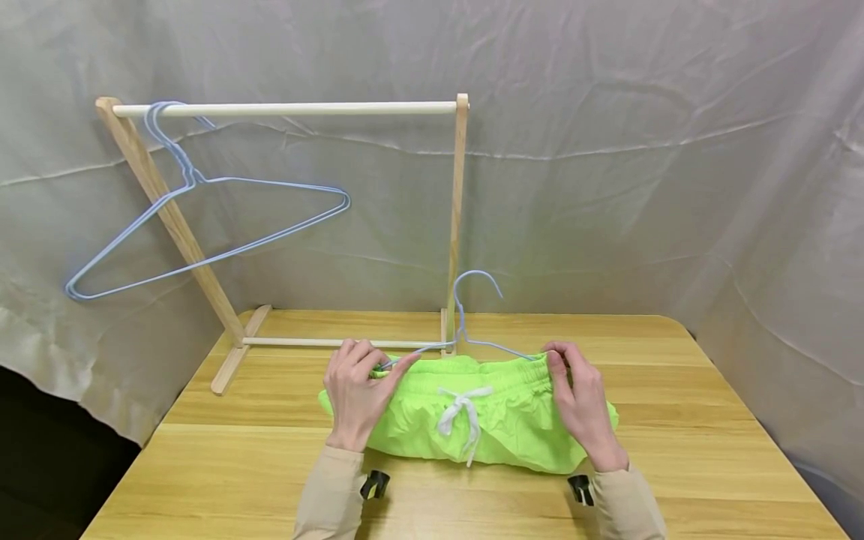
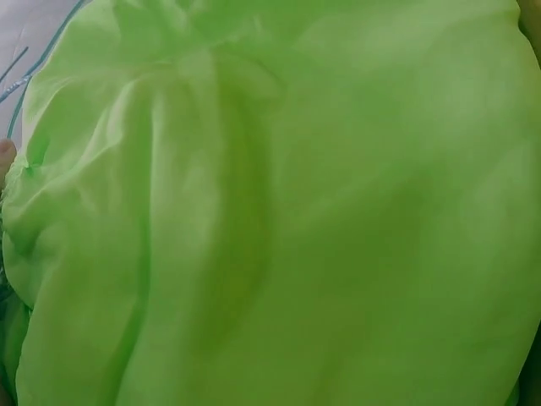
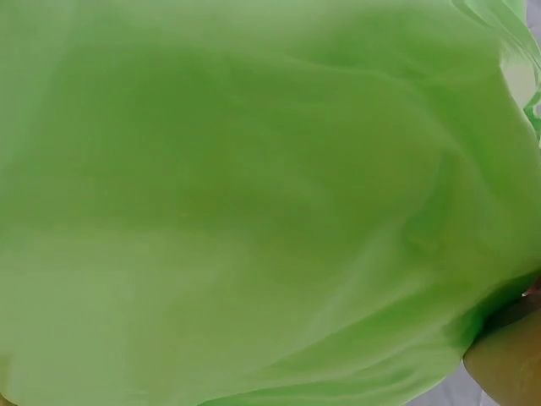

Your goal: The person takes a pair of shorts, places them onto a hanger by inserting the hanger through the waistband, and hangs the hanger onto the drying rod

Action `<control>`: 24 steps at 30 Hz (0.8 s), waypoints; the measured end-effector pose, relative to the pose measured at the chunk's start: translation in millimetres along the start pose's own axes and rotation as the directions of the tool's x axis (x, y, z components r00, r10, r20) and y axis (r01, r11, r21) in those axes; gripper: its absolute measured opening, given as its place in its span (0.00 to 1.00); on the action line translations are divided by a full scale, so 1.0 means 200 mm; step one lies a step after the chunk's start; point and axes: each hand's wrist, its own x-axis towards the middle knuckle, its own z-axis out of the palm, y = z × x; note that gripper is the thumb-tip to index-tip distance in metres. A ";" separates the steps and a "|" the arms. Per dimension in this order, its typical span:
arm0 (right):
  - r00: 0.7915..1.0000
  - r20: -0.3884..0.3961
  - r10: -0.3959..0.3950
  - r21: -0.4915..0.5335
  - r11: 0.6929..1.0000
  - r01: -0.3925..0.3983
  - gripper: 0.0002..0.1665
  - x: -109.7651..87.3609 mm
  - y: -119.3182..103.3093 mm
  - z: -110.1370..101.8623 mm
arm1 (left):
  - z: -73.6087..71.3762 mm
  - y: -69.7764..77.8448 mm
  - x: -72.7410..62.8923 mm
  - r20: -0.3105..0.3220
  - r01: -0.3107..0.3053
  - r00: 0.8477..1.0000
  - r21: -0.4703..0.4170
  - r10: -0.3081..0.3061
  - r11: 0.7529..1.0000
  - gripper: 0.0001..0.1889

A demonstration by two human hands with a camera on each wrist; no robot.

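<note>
Bright green shorts [image 1: 499, 420] with a white drawstring bow [image 1: 462, 414] hang between the two hands above the table front. A blue wire hanger [image 1: 460, 311] sits in their waistband, its hook upright and its lower part hidden by the cloth. My left hand [image 1: 359, 390] grips the waistband at its left end, right beside the hanger's shoulder. At the other end my right hand [image 1: 582, 397] pinches the waistband, thumb in front. Green cloth fills most of the left wrist view [image 2: 279, 211] and the right wrist view [image 3: 254, 194].
Behind and to the left stands a wooden rack [image 1: 459, 210] with a white top rail [image 1: 324, 109]. Several blue hangers [image 1: 185, 172] hang at the rail's left end. The wooden table [image 1: 675, 420] backs onto a grey curtain [image 1: 580, 210].
</note>
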 end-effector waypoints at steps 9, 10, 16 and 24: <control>1.000 -0.002 -0.001 0.030 1.000 0.001 0.10 0.01 -0.01 0.00 | -0.01 0.01 0.01 -0.036 -0.014 0.999 0.021 0.014 1.000 0.35; 1.000 -0.004 -0.001 0.033 0.999 0.002 0.10 0.01 -0.01 0.00 | -0.01 0.01 0.01 -0.033 -0.013 0.999 0.019 0.014 1.000 0.35; 1.000 -0.012 -0.014 0.034 0.999 0.014 0.11 0.01 -0.02 0.00 | -0.01 0.01 0.01 -0.028 -0.018 0.999 -0.004 0.018 1.000 0.33; 0.999 -0.040 -0.003 0.045 0.999 0.005 0.11 0.02 -0.01 -0.02 | -0.02 0.03 0.04 -0.075 -0.064 0.995 -0.023 0.062 0.998 0.34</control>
